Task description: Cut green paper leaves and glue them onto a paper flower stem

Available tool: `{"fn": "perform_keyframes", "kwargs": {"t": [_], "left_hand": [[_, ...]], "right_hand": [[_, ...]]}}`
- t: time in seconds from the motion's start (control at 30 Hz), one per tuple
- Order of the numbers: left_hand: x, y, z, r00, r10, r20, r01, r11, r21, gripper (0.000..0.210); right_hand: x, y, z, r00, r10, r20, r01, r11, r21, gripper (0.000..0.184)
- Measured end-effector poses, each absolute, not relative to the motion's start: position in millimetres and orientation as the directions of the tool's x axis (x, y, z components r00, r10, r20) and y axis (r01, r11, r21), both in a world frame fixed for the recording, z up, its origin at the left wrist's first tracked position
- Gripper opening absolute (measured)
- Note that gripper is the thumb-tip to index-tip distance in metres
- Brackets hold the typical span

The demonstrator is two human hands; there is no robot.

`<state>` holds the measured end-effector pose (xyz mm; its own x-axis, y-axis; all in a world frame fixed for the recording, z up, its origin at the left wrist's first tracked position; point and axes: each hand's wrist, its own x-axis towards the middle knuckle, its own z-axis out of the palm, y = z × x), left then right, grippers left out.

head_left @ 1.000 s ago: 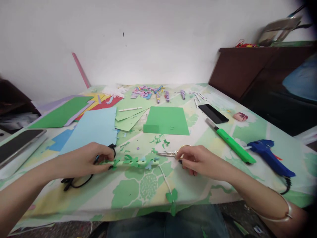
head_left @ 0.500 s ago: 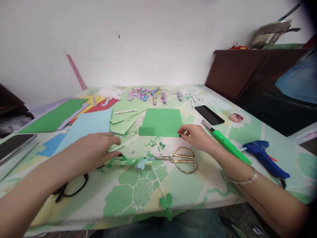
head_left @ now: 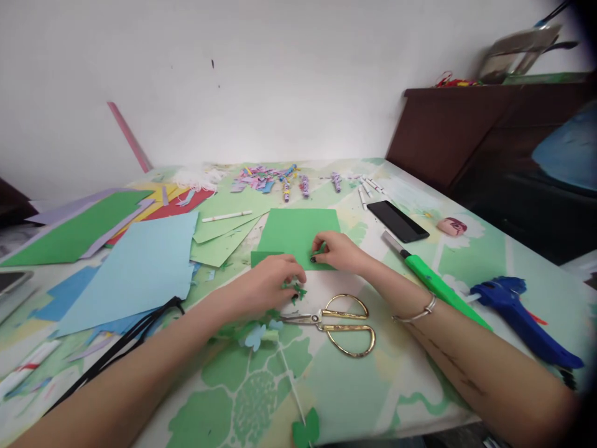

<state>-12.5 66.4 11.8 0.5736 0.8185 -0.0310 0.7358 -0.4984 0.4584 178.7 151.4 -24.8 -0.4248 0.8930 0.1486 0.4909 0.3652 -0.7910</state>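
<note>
A green sheet of paper lies on the table in front of me, with a narrow strip folded or laid along its lower left. My right hand rests over the sheet's lower right, thumb and forefinger pinched together; what they hold, if anything, is too small to make out. Just below the sheet's near edge is my left hand, its thumb and fingers curved apart around small green paper scraps. Gold-handled scissors lie nearer me, blades pointing left. Beside them is a paper decoration with pale blue flower shapes.
Coloured paper sheets cover the left side. Black-framed glasses lie beneath my left forearm. On the right are a black phone, a green-handled tool and a blue glue gun. Paper clippings sit at the back.
My left hand has moved right, to the green scraps by the sheet. My right hand has moved left over the sheet, its fingers now pinched. The view has shifted slightly.
</note>
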Motion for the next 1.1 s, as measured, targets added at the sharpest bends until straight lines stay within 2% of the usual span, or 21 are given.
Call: {"fn": "perform_keyframes", "kwargs": {"t": [0.13,0.2,0.23,0.33,0.43,0.53,0.77,0.87,0.97,1.03,1.1], "left_hand": [[-14.5,62.9,14.6,0.394,0.919,0.033,0.694,-0.321,0.645,0.015],[-14.7,57.9,18.1,0.29,0.954,0.072,0.587,-0.236,0.775,0.013],[-14.7,55.1,19.9,0.257,0.963,0.084,0.511,-0.209,0.833,0.014],[-14.3,47.6,25.3,0.234,0.97,0.066,0.307,-0.138,0.942,0.017],[-13.7,43.7,29.3,0.222,0.973,0.058,0.261,-0.116,0.958,0.014],[-12.9,42.2,31.9,0.168,0.979,0.115,0.278,-0.159,0.947,0.008],[-12.1,37.6,33.7,0.13,0.967,0.218,0.285,-0.247,0.926,0.007],[-12.3,37.6,31.5,0.099,0.945,0.313,0.33,-0.328,0.885,0.008],[-12.8,37.9,28.3,0.094,0.889,0.448,0.38,-0.448,0.809,0.012],[-13.1,37.2,26.9,0.095,0.85,0.518,0.386,-0.512,0.768,0.014],[-13.5,35.7,26.4,0.081,0.842,0.533,0.368,-0.522,0.769,0.014]], "right_hand": [[178.8,131.5,-13.7,-0.461,0.885,0.068,0.335,0.244,-0.91,0.012],[174.3,115.1,-4.6,-0.48,0.876,0.055,0.215,0.178,-0.96,0.017],[171.7,106.6,0.1,-0.493,0.869,0.044,0.094,0.104,-0.99,0.019],[164.7,85.8,12.7,-0.496,0.867,0.048,-0.105,-0.005,-0.994,0.022],[161.4,76.0,20.3,-0.44,0.896,0.057,-0.131,-0.002,-0.991,0.023],[160.5,72.8,23.1,-0.404,0.913,0.049,-0.136,-0.007,-0.991,0.023],[158.4,67.8,23.7,-0.432,0.901,0.05,-0.151,-0.017,-0.988,0.023],[158.1,67.0,23.2,-0.416,0.9,0.133,-0.176,0.064,-0.982,0.015],[160.5,66.9,22.5,-0.333,0.891,0.307,-0.099,0.291,-0.952,0.007],[163.7,66.5,22.6,-0.272,0.812,0.517,0.016,0.54,-0.841,0.011],[167.0,65.2,22.9,-0.278,0.628,0.727,0.163,0.777,-0.609,0.017]]}}
